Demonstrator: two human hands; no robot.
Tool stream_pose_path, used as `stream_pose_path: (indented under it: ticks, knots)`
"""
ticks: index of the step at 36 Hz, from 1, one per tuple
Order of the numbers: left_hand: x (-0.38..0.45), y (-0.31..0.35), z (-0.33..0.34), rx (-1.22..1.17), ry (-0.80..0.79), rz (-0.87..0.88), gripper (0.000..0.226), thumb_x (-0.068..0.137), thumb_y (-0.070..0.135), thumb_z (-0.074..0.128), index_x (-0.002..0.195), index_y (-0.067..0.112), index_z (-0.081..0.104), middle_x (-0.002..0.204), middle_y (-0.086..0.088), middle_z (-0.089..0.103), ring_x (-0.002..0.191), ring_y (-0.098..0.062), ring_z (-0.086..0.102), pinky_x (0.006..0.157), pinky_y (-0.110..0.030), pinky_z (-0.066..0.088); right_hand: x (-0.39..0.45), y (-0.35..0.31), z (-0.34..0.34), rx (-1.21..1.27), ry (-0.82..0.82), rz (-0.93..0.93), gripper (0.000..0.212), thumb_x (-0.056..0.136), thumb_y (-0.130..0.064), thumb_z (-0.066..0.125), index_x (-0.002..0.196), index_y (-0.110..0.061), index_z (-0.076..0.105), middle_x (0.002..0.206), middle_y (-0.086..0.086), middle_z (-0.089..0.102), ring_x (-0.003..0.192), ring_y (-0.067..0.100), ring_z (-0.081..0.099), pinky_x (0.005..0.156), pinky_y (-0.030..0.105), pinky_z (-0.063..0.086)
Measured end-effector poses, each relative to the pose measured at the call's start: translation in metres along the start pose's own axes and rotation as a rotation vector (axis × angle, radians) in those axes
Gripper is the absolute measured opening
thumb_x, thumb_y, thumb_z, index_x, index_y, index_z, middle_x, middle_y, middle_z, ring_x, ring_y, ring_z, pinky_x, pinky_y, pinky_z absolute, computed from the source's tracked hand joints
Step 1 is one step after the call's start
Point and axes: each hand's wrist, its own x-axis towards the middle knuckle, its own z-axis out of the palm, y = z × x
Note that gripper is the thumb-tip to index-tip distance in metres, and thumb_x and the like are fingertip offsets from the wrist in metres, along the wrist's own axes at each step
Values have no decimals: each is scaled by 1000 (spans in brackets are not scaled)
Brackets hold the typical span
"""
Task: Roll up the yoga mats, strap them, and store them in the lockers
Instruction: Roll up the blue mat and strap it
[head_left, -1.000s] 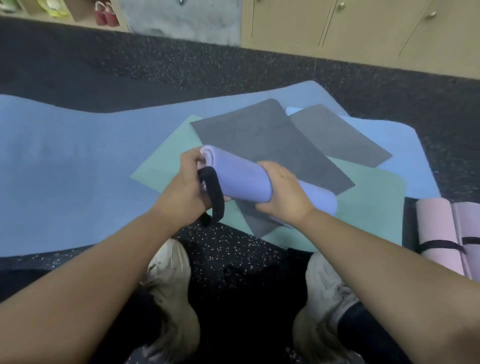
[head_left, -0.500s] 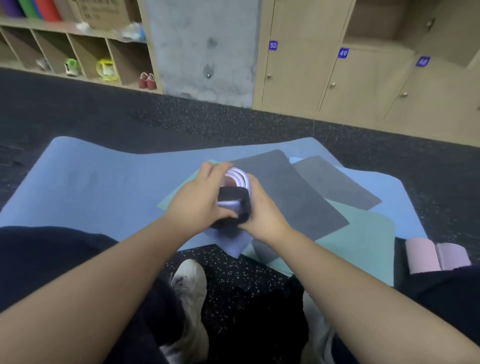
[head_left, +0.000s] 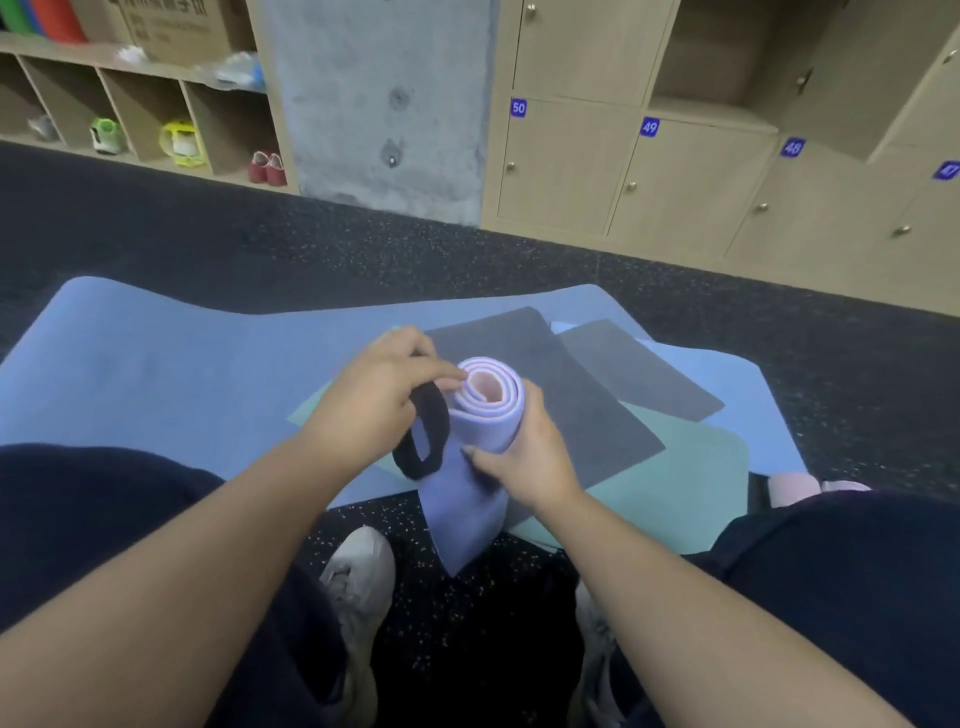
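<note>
The person crouches over the floor (head_left: 156, 228) with a rolled purple mat (head_left: 485, 415) held upright between both hands, its spiral end facing up and showing a pink inner layer. The right hand (head_left: 524, 457) wraps round the lower side of the roll, fingers curled against it in a firm grip. A loose flap of the same mat hangs down from the roll toward the floor between the person's shoes. The left hand (head_left: 379, 395) pinches a black strap (head_left: 423, 441) at its top, its fingertips touching the rim of the roll; the strap hangs as an open loop just beside the roll, not around it.

Under the hands several flat mats overlap: a large blue mat (head_left: 156, 374) at the bottom, a green mat (head_left: 691, 483) over it, and two dark grey mats (head_left: 587, 415) on top. At the right edge, partly hidden by the person's knee, lie pink rolled mats (head_left: 795, 486).

Along the far wall stand wooden lockers (head_left: 566, 166) with blue number tags 50, 49 and 48; one upper compartment stands open. Left of a concrete pillar (head_left: 379, 104), open cubbies (head_left: 135, 109) hold shoes.
</note>
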Motion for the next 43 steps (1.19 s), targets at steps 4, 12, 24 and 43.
stream_pose_path:
  ticks: [4, 12, 24, 43]
  knots:
    - [-4, 5, -11, 67, -145, -161, 19, 89, 13, 62, 103, 24, 70, 74, 8, 63, 74, -15, 53, 61, -16, 35, 5, 6, -2, 36, 48, 47, 75, 70, -20, 82, 126, -38, 35, 111, -22, 53, 106, 9, 55, 84, 23, 42]
    - [-17, -5, 27, 125, -375, -465, 63, 89, 46, 62, 140, 34, 28, 95, 0, 62, 91, -25, 59, 79, -36, 47, 10, 6, -5, 48, 63, 76, 72, 71, -21, 81, 118, -43, 31, 101, -32, 49, 99, 5, 53, 74, 15, 40]
    - [-8, -29, 36, -150, -236, -281, 55, 81, -6, 52, 101, 42, 32, 101, 7, 59, 97, -17, 58, 79, -31, 46, 18, -3, -6, 74, -117, -2, 72, 68, -17, 80, 127, -35, 43, 117, -27, 59, 108, -5, 57, 88, 21, 49]
    - [-2, -24, 52, -230, -301, -232, 93, 80, 16, 76, 117, 80, 19, 97, -3, 50, 87, -14, 52, 84, -23, 42, 13, 3, 4, 129, -202, -15, 90, 74, -13, 79, 144, -24, 23, 128, -23, 49, 116, -11, 50, 96, 16, 42]
